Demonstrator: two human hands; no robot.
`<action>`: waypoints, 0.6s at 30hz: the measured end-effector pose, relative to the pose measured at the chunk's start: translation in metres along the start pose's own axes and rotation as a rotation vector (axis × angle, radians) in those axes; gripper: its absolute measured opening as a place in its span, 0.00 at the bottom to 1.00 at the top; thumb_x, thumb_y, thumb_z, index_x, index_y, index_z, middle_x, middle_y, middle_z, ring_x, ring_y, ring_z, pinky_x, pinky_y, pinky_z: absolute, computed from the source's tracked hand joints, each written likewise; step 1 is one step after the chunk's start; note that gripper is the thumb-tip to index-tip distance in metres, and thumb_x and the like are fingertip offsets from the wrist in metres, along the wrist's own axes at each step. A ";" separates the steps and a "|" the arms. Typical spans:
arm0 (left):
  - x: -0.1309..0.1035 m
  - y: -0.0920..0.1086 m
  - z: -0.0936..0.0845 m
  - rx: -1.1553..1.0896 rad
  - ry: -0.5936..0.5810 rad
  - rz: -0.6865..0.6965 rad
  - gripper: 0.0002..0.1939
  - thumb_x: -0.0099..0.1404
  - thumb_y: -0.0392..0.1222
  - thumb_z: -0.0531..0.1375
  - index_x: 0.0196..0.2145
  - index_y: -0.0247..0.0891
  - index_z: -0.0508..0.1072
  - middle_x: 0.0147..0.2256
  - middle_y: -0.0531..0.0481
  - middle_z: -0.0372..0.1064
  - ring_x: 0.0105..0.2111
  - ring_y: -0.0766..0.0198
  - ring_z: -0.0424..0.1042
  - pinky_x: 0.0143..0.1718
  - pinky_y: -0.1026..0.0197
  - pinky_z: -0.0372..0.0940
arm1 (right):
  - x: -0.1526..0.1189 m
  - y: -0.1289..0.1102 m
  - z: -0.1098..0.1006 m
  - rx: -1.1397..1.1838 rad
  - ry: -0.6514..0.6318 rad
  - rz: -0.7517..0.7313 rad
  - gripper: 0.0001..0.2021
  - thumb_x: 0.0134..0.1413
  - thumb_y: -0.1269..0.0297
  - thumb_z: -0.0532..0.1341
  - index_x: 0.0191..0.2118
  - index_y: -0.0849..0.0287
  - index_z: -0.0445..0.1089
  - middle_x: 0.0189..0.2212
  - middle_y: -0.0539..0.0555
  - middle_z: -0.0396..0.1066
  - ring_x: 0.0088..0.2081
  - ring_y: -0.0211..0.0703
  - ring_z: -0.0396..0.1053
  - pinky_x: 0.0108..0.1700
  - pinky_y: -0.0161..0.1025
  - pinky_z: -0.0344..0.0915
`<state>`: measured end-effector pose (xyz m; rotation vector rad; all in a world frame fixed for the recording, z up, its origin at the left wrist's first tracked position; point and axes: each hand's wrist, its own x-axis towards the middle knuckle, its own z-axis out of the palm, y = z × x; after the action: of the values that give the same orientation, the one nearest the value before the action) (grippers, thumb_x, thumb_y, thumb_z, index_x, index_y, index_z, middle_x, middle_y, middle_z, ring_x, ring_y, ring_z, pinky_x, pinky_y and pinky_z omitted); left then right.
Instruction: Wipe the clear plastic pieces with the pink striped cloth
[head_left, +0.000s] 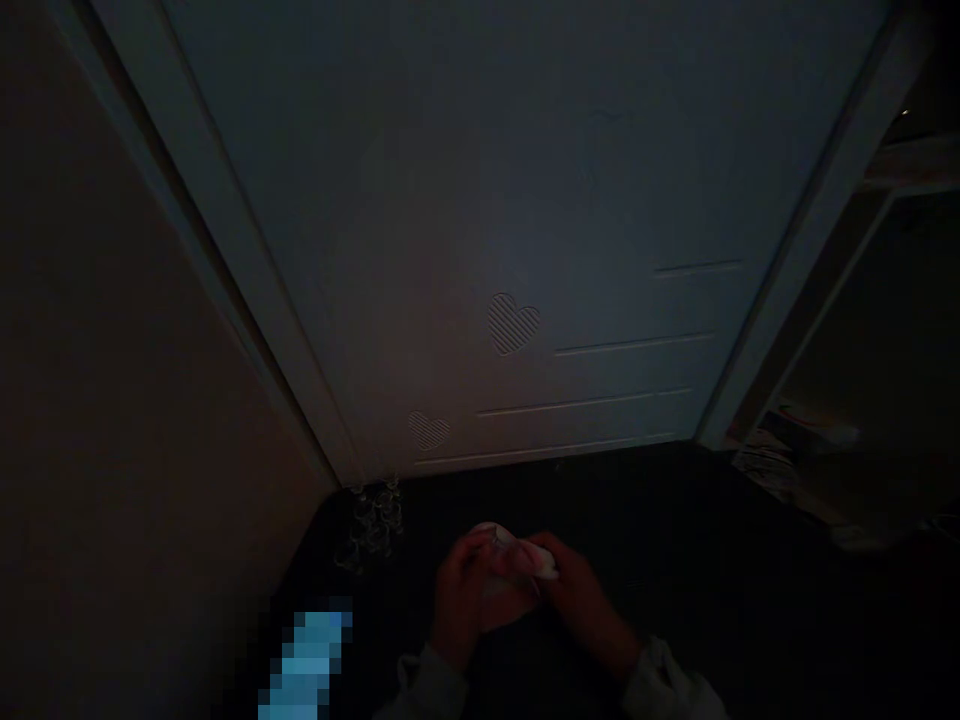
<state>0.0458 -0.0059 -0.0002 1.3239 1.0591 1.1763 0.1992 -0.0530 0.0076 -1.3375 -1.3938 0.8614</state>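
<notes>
In the dim light, my left hand (pixel 459 598) and my right hand (pixel 581 600) are close together above the dark tabletop (pixel 630 500). Between them is a small pink and white thing (pixel 511 560), thin and folded or crumpled, perhaps cloth or paper; its kind does not show clearly. My left fingers are closed on its left side. My right thumb and fingers pinch its right edge, near a pale corner. Light grey sleeves cover both wrists. The undersides of the fingers are hidden.
Several small clear glass-like items (pixel 371 525) stand at the table's back left. A bright blue, pixelated patch (pixel 304 665) glows at lower left. Behind the table rises a pale panel (pixel 510 220) with embossed hearts and lines. Papers or boxes (pixel 810 425) lie at right.
</notes>
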 end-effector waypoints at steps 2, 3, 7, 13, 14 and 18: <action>0.000 -0.001 -0.001 -0.002 -0.012 -0.002 0.07 0.65 0.41 0.60 0.36 0.34 0.74 0.40 0.49 0.74 0.42 0.59 0.73 0.46 0.48 0.66 | 0.000 0.000 0.000 -0.013 0.009 -0.005 0.14 0.57 0.54 0.55 0.35 0.60 0.71 0.30 0.55 0.75 0.31 0.45 0.71 0.32 0.37 0.65; 0.000 -0.001 -0.001 0.000 -0.017 -0.006 0.07 0.65 0.41 0.60 0.36 0.34 0.73 0.39 0.49 0.74 0.41 0.59 0.73 0.46 0.49 0.66 | 0.000 0.000 0.000 -0.020 0.013 -0.007 0.14 0.57 0.54 0.55 0.35 0.60 0.71 0.30 0.55 0.75 0.31 0.45 0.71 0.32 0.37 0.65; 0.001 0.000 -0.003 0.011 -0.020 -0.039 0.08 0.66 0.42 0.59 0.37 0.34 0.73 0.37 0.50 0.73 0.38 0.60 0.74 0.43 0.51 0.68 | -0.001 0.000 -0.001 -0.046 0.015 -0.025 0.14 0.57 0.54 0.55 0.35 0.60 0.71 0.31 0.55 0.75 0.32 0.45 0.71 0.33 0.38 0.65; 0.001 0.005 -0.001 0.026 -0.018 -0.071 0.10 0.67 0.44 0.58 0.36 0.34 0.73 0.34 0.51 0.73 0.36 0.61 0.73 0.41 0.52 0.68 | -0.002 0.005 0.002 -0.098 0.008 -0.072 0.11 0.58 0.59 0.55 0.35 0.59 0.71 0.31 0.55 0.75 0.32 0.45 0.71 0.33 0.38 0.65; 0.001 0.005 -0.001 0.025 -0.022 -0.080 0.10 0.67 0.44 0.58 0.36 0.34 0.73 0.34 0.51 0.73 0.36 0.61 0.73 0.41 0.52 0.68 | -0.002 0.006 0.002 -0.110 0.010 -0.079 0.11 0.58 0.59 0.55 0.35 0.59 0.71 0.31 0.55 0.75 0.32 0.45 0.71 0.34 0.39 0.65; 0.001 0.006 -0.001 0.025 -0.044 -0.119 0.10 0.67 0.44 0.58 0.37 0.34 0.73 0.36 0.51 0.73 0.36 0.61 0.74 0.40 0.52 0.69 | -0.002 0.009 0.001 -0.146 0.012 -0.101 0.10 0.57 0.62 0.56 0.37 0.59 0.72 0.35 0.58 0.76 0.36 0.49 0.72 0.40 0.43 0.65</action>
<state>0.0451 -0.0049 0.0058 1.2823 1.1083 1.0450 0.2003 -0.0534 -0.0018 -1.3658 -1.5254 0.6945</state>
